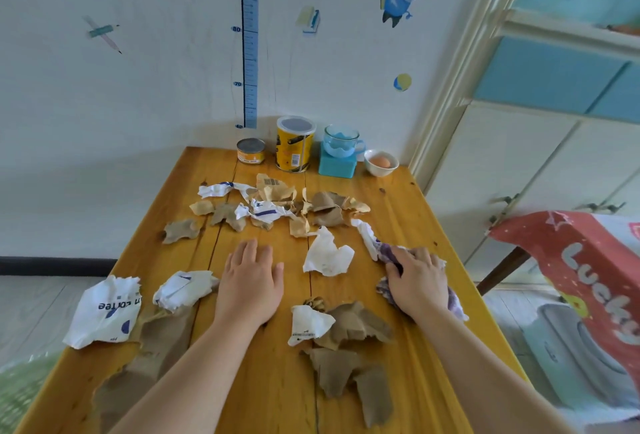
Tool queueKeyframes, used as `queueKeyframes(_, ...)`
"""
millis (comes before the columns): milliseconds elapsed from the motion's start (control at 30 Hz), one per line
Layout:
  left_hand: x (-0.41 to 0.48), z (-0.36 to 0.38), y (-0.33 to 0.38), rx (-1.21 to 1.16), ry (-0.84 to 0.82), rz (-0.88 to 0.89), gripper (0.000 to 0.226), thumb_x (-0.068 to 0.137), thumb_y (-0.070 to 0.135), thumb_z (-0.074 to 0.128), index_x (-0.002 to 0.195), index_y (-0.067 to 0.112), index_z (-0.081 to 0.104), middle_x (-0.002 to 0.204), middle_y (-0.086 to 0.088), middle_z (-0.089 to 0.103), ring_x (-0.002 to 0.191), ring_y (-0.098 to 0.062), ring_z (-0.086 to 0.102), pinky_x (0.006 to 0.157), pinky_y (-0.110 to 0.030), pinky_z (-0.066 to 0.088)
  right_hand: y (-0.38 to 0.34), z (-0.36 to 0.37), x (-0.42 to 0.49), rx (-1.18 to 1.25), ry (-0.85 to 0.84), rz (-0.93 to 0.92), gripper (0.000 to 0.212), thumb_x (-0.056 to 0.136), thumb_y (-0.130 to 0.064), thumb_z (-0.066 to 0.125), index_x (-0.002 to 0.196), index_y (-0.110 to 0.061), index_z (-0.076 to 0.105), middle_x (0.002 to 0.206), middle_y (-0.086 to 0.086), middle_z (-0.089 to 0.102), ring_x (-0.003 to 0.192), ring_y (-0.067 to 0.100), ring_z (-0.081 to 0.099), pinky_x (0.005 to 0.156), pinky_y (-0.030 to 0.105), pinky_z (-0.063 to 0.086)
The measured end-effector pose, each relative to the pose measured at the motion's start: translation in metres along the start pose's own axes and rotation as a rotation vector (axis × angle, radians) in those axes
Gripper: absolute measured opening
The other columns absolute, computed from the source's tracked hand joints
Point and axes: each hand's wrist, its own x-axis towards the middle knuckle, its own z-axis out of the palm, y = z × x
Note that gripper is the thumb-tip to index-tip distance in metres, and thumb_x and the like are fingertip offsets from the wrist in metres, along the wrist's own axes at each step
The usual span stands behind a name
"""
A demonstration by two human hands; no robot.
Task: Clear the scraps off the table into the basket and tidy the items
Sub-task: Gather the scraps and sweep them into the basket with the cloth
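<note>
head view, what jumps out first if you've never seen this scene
Torn paper scraps, white and brown, litter the wooden table from middle to near edge. The left hand lies flat at the centre, while the right hand presses a purple-checked cloth. A yellow can stands at the far edge.

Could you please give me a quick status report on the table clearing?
Left hand flat on table, empty. Right hand gripping purple cloth. Paper scraps all over, none cleared. Basket not in view.
</note>
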Motion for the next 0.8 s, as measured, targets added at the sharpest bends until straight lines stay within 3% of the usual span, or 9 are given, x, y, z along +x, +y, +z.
queueKeyframes(300, 0.0, -0.001, 0.0, -0.01, 0.007, -0.008, 0.046, 0.096, 0.032, 0.03, 0.139, 0.018, 0.032, 0.15, -0.009, 0.025, 0.139, -0.026, 0.017, 0.112, -0.038, 0.018, -0.035, 0.013, -0.01, 0.116, -0.005, -0.395, 0.029, 0.089, -0.03, 0.051, 0.116, -0.028, 0.06, 0.109, 0.0, 0.054, 0.103, 0.02, 0.047, 0.077, 0.028, 0.038)
queueKeyframes(433, -0.002, -0.004, -0.002, -0.011, 0.005, 0.011, 0.045, 0.094, 0.028, 0.035, 0.138, 0.017, 0.035, 0.149, -0.008, 0.028, 0.139, -0.025, 0.018, 0.111, -0.037, 0.02, -0.028, 0.0, -0.008, 0.418, -0.064, -0.435, 0.034, 0.088, -0.006, 0.051, 0.114, -0.023, 0.063, 0.108, 0.0, 0.059, 0.099, 0.017, 0.054, 0.083, 0.031, 0.047)
queueKeyframes(500, -0.002, -0.005, -0.003, -0.018, 0.013, 0.02, 0.045, 0.093, 0.026, 0.037, 0.137, 0.018, 0.037, 0.148, -0.007, 0.03, 0.139, -0.026, 0.019, 0.111, -0.037, 0.02, -0.017, -0.008, 0.004, 0.491, 0.048, -0.324, 0.036, 0.089, -0.003, 0.048, 0.114, -0.025, 0.061, 0.113, 0.0, 0.059, 0.101, 0.014, 0.054, 0.086, 0.03, 0.046)
queueKeyframes(600, 0.0, -0.004, -0.002, -0.02, 0.023, 0.002, 0.045, 0.094, 0.028, 0.034, 0.137, 0.019, 0.037, 0.149, -0.008, 0.029, 0.139, -0.026, 0.018, 0.111, -0.039, 0.02, 0.001, -0.015, 0.048, 0.517, 0.207, -0.002, 0.031, 0.091, -0.011, 0.045, 0.114, -0.028, 0.058, 0.112, 0.002, 0.058, 0.101, 0.019, 0.053, 0.08, 0.029, 0.04)
queueKeyframes(700, 0.004, -0.002, 0.0, 0.041, 0.004, -0.031, 0.049, 0.095, 0.036, 0.028, 0.141, 0.022, 0.028, 0.152, -0.008, 0.021, 0.141, -0.027, 0.012, 0.112, -0.039, 0.016, 0.017, -0.006, 0.086, 0.361, 0.174, 0.217, 0.032, 0.093, -0.017, 0.037, 0.12, -0.023, 0.054, 0.118, 0.012, 0.054, 0.11, 0.031, 0.047, 0.088, 0.041, 0.041)
queueKeyframes(800, 0.01, -0.004, 0.003, 0.109, 0.011, -0.056, 0.048, 0.093, 0.039, 0.029, 0.138, 0.022, 0.033, 0.146, -0.006, 0.032, 0.135, -0.027, 0.024, 0.106, -0.039, 0.028, 0.02, 0.014, 0.107, 0.085, 0.119, 0.279, 0.033, 0.094, -0.021, 0.034, 0.121, -0.016, 0.052, 0.124, 0.017, 0.051, 0.117, 0.037, 0.039, 0.097, 0.046, 0.033)
